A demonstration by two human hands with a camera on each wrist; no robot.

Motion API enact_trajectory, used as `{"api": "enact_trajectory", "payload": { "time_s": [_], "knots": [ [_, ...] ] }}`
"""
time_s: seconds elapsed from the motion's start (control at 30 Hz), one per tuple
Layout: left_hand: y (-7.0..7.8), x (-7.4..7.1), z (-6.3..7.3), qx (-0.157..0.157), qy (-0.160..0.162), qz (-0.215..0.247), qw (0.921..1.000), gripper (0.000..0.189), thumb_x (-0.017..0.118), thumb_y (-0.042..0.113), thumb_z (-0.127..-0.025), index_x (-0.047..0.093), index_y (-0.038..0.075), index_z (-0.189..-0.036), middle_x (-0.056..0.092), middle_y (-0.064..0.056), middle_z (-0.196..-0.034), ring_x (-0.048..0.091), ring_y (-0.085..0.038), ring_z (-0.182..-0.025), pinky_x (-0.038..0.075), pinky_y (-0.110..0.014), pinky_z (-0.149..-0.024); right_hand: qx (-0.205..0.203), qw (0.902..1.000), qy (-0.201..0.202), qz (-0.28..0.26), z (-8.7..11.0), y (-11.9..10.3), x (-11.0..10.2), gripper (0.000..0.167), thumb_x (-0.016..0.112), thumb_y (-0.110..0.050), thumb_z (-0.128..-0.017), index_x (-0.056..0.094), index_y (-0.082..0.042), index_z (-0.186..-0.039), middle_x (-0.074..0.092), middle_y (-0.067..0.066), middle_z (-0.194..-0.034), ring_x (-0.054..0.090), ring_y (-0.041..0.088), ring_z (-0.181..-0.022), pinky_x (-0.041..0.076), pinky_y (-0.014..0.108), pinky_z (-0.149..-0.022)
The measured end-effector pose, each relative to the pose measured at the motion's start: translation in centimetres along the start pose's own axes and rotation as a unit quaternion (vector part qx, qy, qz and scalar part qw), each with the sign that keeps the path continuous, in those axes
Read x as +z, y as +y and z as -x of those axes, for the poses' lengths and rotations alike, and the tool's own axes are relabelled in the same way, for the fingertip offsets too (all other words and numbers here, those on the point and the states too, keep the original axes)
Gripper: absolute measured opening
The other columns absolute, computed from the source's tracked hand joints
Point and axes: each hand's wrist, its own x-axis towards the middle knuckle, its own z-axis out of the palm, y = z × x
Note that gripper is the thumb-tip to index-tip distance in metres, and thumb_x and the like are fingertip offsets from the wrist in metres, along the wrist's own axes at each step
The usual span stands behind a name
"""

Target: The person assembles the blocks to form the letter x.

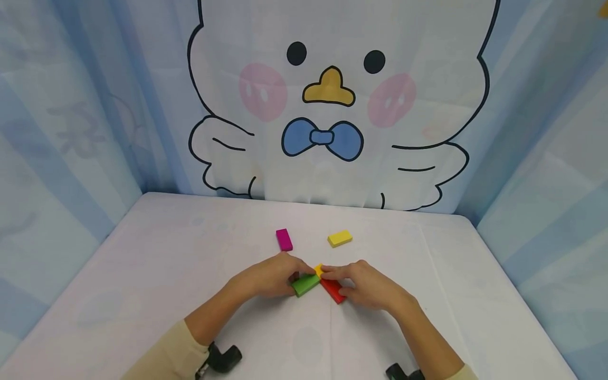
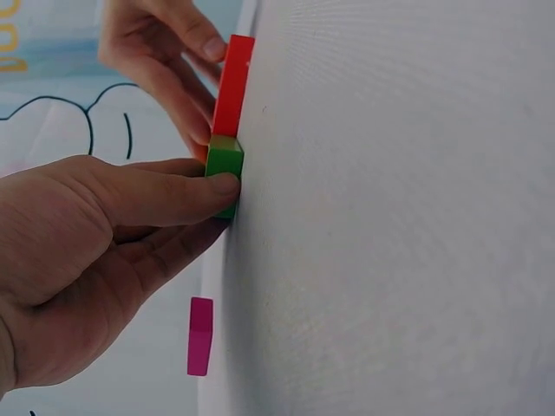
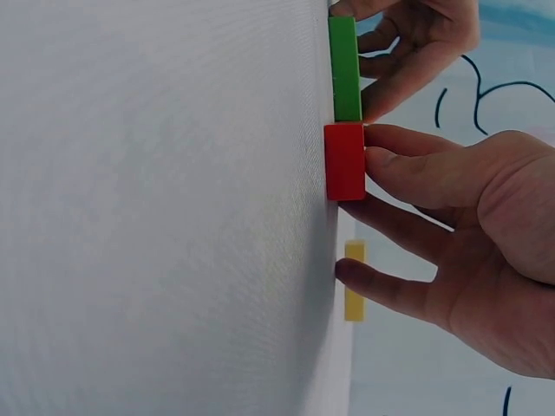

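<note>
Near the middle of the white table, a green block and a red block lie slanted toward each other. A yellow-orange block shows at their far ends, partly covered by fingertips. My left hand pinches the green block between thumb and fingers; in the left wrist view the thumb presses the green block's side. My right hand grips the red block, thumb on its near part, while its forefinger reaches the yellow-orange block. In the right wrist view the red block sits against the green one.
Beyond the hands, a magenta block lies to the left and a yellow block to the right. A curtain with a cartoon bird hangs behind the white table. Black wrist devices are at the bottom.
</note>
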Motion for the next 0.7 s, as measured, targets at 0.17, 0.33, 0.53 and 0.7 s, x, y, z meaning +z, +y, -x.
{"api": "enact_trajectory", "payload": {
  "time_s": [0.17, 0.33, 0.53, 0.7],
  "knots": [
    [-0.02, 0.00, 0.03, 0.000, 0.001, 0.002, 1.0000, 0.059, 0.084, 0.009, -0.087, 0.066, 0.017, -0.143, 0.072, 0.006, -0.117, 0.060, -0.006, -0.093, 0.054, -0.014, -0.080, 0.002, 1.0000, -0.001, -0.001, -0.06, 0.08, 0.00, 0.052, 0.068, 0.002, -0.095, 0.067, -0.021, -0.142, 0.057, -0.009, -0.153, 0.050, 0.031, -0.146, 0.045, 0.057, -0.115],
    [-0.11, 0.00, 0.03, 0.005, 0.001, 0.001, 1.0000, 0.059, 0.084, 0.009, -0.087, 0.066, 0.017, -0.143, 0.072, 0.006, -0.117, 0.060, -0.006, -0.093, 0.054, -0.014, -0.080, 0.003, 1.0000, -0.002, -0.001, -0.07, 0.08, 0.01, 0.052, 0.068, 0.001, -0.095, 0.067, -0.021, -0.142, 0.057, -0.009, -0.153, 0.049, 0.031, -0.147, 0.045, 0.057, -0.115],
    [-0.16, -0.02, -0.04, 0.004, 0.001, 0.001, 1.0000, 0.060, 0.084, 0.009, -0.087, 0.066, 0.017, -0.143, 0.072, 0.006, -0.116, 0.060, -0.006, -0.092, 0.054, -0.014, -0.079, 0.005, 1.0000, -0.002, -0.003, -0.05, 0.02, -0.06, 0.052, 0.067, 0.001, -0.095, 0.067, -0.021, -0.142, 0.057, -0.009, -0.153, 0.049, 0.032, -0.147, 0.044, 0.058, -0.115],
    [0.05, -0.14, 0.02, -0.002, -0.004, 0.006, 1.0000, 0.061, 0.084, 0.007, -0.086, 0.065, 0.018, -0.143, 0.071, 0.005, -0.117, 0.060, -0.007, -0.094, 0.056, -0.016, -0.081, 0.004, 1.0000, -0.002, -0.006, -0.05, -0.05, -0.09, 0.051, 0.066, 0.002, -0.095, 0.067, -0.021, -0.141, 0.057, -0.008, -0.153, 0.049, 0.032, -0.147, 0.044, 0.058, -0.116]
  ]
}}
